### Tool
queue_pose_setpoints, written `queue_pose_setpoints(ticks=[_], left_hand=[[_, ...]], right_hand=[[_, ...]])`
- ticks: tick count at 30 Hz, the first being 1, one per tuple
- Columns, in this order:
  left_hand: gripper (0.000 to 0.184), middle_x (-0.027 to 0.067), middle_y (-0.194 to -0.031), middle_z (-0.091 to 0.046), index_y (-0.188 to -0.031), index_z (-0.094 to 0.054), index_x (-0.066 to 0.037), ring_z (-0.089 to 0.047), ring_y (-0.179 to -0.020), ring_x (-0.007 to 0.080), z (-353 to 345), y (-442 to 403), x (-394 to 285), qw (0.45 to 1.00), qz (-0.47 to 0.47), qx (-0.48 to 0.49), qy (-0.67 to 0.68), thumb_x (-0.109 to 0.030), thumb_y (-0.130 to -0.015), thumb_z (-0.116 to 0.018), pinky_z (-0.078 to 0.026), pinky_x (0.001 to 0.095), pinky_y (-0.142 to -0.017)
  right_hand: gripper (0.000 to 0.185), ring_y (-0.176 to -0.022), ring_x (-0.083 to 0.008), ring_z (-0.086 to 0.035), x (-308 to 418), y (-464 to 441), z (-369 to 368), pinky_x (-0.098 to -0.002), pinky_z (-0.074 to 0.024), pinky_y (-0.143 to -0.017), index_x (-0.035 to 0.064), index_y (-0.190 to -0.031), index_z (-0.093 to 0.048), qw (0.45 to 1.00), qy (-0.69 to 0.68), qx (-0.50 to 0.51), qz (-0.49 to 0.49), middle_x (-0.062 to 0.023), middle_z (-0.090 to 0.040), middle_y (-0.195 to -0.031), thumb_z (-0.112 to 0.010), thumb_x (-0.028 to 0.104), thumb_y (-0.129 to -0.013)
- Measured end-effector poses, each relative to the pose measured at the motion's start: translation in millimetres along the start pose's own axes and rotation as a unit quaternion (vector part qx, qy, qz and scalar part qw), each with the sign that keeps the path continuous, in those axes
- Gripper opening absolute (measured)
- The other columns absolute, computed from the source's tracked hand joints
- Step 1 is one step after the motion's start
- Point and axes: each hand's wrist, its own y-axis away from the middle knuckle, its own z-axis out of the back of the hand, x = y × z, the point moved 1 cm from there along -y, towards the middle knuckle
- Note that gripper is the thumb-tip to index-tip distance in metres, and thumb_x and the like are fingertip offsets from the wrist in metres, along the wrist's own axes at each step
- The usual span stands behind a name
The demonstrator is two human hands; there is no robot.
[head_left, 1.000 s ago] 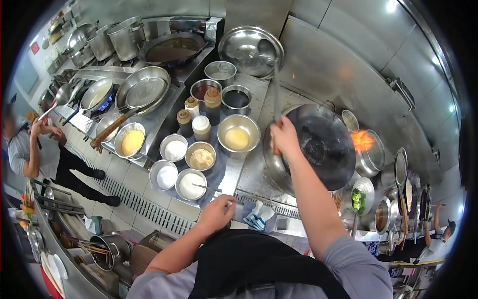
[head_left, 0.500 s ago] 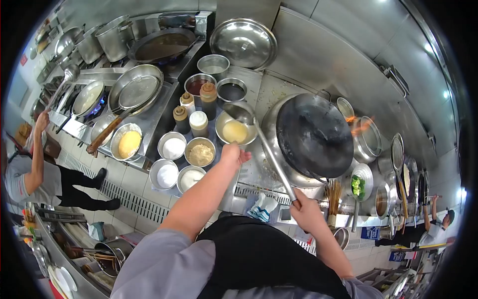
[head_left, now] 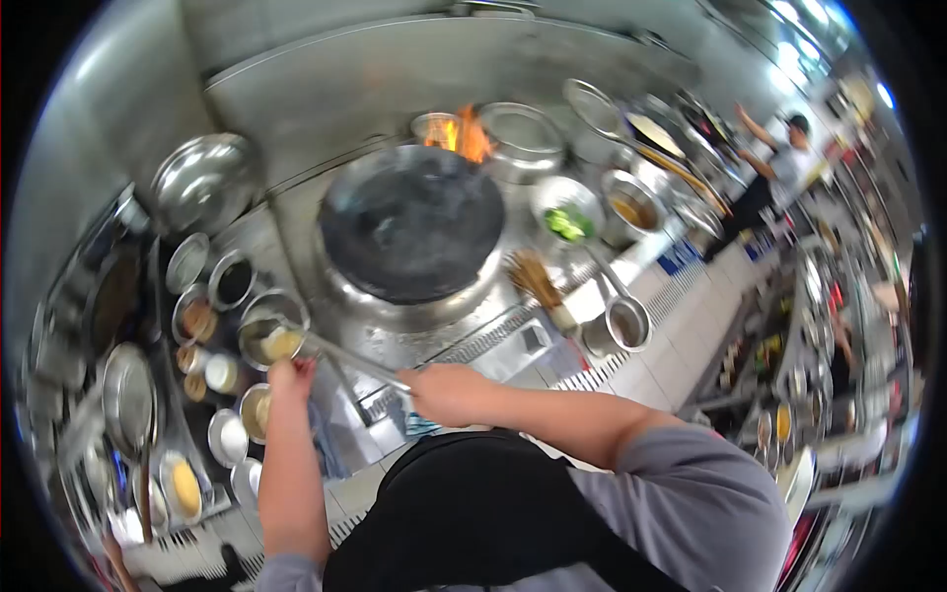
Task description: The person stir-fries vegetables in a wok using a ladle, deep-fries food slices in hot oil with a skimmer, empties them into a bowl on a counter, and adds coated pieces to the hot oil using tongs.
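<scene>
A long-handled ladle [head_left: 345, 357] slants across to the left, its upper end in my right hand [head_left: 444, 395], which is closed around the handle. The ladle's head lies in a metal bowl [head_left: 299, 308] with pale yellow contents [head_left: 281, 343]. At the near rim of this bowl is my left hand [head_left: 291, 377], its fingers pinched at the edge and a little blurred. A large black wok [head_left: 412, 222] sits on the range to the right of the bowl, with faint smoke over its surface.
Flames [head_left: 464, 136] rise behind the wok. A perforated scoop with green vegetables [head_left: 567, 222], a bamboo brush [head_left: 535, 281] and a saucepan [head_left: 627, 324] stand to the right. Tubs of white powder [head_left: 228, 439] and sauce bottles are at the left. Another person [head_left: 784, 168] works at the far right.
My view has swung right, so the wok and bowl appear farther left. The ladle's head is still in the bowl, and its handle lies flatter across the view. More smoke shows over the wok.
</scene>
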Motion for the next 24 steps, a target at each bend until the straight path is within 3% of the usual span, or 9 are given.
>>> queue_pose_setpoints(ticks=[3, 5, 9, 11, 12, 16, 18, 21, 24], left_hand=[[0.017, 0.0060, -0.067, -0.047, -0.082, -0.046, -0.003, -0.051, -0.059, 0.0198, 3.2, 3.1, -7.0, 1.000, 0.012, 0.000, -0.025, -0.014, -0.094, -0.043, -0.053, 0.0321, -0.056], [0.016, 0.0074, -0.069, -0.049, -0.082, -0.047, -0.003, -0.054, -0.062, 0.0210, 3.5, 3.9, -11.1, 1.000, 0.025, 0.006, -0.018, -0.014, -0.093, -0.044, -0.054, 0.0324, -0.058], [0.020, 0.0065, -0.070, -0.050, -0.082, -0.047, -0.002, -0.055, -0.062, 0.0192, 5.6, 9.9, -12.1, 0.999, 0.035, 0.007, -0.027, -0.018, -0.095, -0.045, -0.054, 0.0309, -0.058], [0.023, 0.0058, -0.071, -0.051, -0.082, -0.048, -0.003, -0.055, -0.061, 0.0188, 7.0, 8.7, -14.5, 0.999, 0.039, 0.003, -0.035, -0.021, -0.096, -0.045, -0.053, 0.0302, -0.056], [0.023, 0.0055, -0.071, -0.052, -0.082, -0.048, -0.003, -0.055, -0.061, 0.0186, 5.5, 9.5, -16.5, 0.999, 0.040, 0.001, -0.036, -0.021, -0.096, -0.045, -0.053, 0.0300, -0.056], [0.027, 0.0049, -0.072, -0.053, -0.083, -0.049, -0.005, -0.055, -0.061, 0.0182, 10.1, 9.1, -14.4, 0.997, 0.056, 0.006, -0.053, -0.025, -0.099, -0.042, -0.051, 0.0300, -0.054], [0.027, 0.0047, -0.073, -0.054, -0.083, -0.049, -0.005, -0.055, -0.062, 0.0181, 9.4, 6.9, -18.6, 0.997, 0.057, 0.020, -0.055, -0.025, -0.099, -0.040, -0.051, 0.0299, -0.054], [0.026, 0.0048, -0.073, -0.054, -0.083, -0.049, -0.006, -0.056, -0.064, 0.0178, 15.8, 13.2, -12.1, 0.994, 0.082, 0.033, -0.069, -0.025, -0.099, -0.041, -0.051, 0.0293, -0.056], [0.028, 0.0057, -0.071, -0.054, -0.083, -0.049, -0.005, -0.055, -0.062, 0.0181, 14.3, 14.4, -15.9, 0.995, 0.058, 0.028, -0.078, -0.025, -0.100, -0.039, -0.049, 0.0284, -0.055]], right_hand=[[0.045, -0.077, -0.0383, -0.065, 6.1, 3.8, -15.8, -0.0490, -0.0510, -0.070, -0.0074, -0.125, -0.043, 0.996, 0.081, 0.004, 0.033, -0.0234, -0.065, -0.079, -0.047, 0.010, -0.083], [0.039, -0.080, -0.0376, -0.067, 16.1, 14.6, 7.0, -0.0479, -0.0525, -0.068, -0.0063, -0.119, -0.047, 0.996, 0.084, 0.038, 0.022, -0.0239, -0.066, -0.088, -0.046, 0.009, -0.084], [0.039, -0.081, -0.0371, -0.067, 9.4, 10.2, 11.6, -0.0475, -0.0526, -0.069, -0.0078, -0.119, -0.047, 0.998, 0.042, -0.002, 0.041, -0.0248, -0.065, -0.090, -0.046, 0.006, -0.082], [0.049, -0.080, -0.0387, -0.065, 11.4, 15.4, -2.2, -0.0495, -0.0505, -0.070, -0.0076, -0.128, -0.042, 0.997, 0.077, 0.008, 0.032, -0.0238, -0.065, -0.084, -0.047, 0.009, -0.082], [0.038, -0.080, -0.0369, -0.067, 15.7, 19.6, 7.4, -0.0473, -0.0525, -0.068, -0.0077, -0.117, -0.050, 0.997, 0.067, 0.022, 0.039, -0.0249, -0.065, -0.089, -0.046, 0.004, -0.080], [0.040, -0.081, -0.0372, -0.066, 12.2, 10.4, 8.0, -0.0473, -0.0523, -0.069, -0.0061, -0.118, -0.050, 0.999, 0.018, -0.011, 0.027, -0.0240, -0.066, -0.089, -0.048, 0.005, -0.080], [0.041, -0.084, -0.0377, -0.065, 20.7, 14.2, 3.9, -0.0478, -0.0516, -0.071, -0.0038, -0.120, -0.050, 0.997, 0.068, 0.043, -0.016, -0.0234, -0.066, -0.091, -0.049, 0.007, -0.080], [0.044, -0.078, -0.0400, -0.064, 9.6, 9.2, 9.5, -0.0498, -0.0502, -0.072, -0.0022, -0.127, -0.046, 0.999, 0.021, 0.014, 0.045, -0.0226, -0.066, -0.085, -0.044, 0.012, -0.086], [0.041, -0.079, -0.0397, -0.065, 15.0, 8.7, -2.4, -0.0499, -0.0504, -0.073, -0.0017, -0.123, -0.049, 0.999, 0.039, -0.003, 0.027, -0.0229, -0.066, -0.086, -0.045, 0.012, -0.085]])
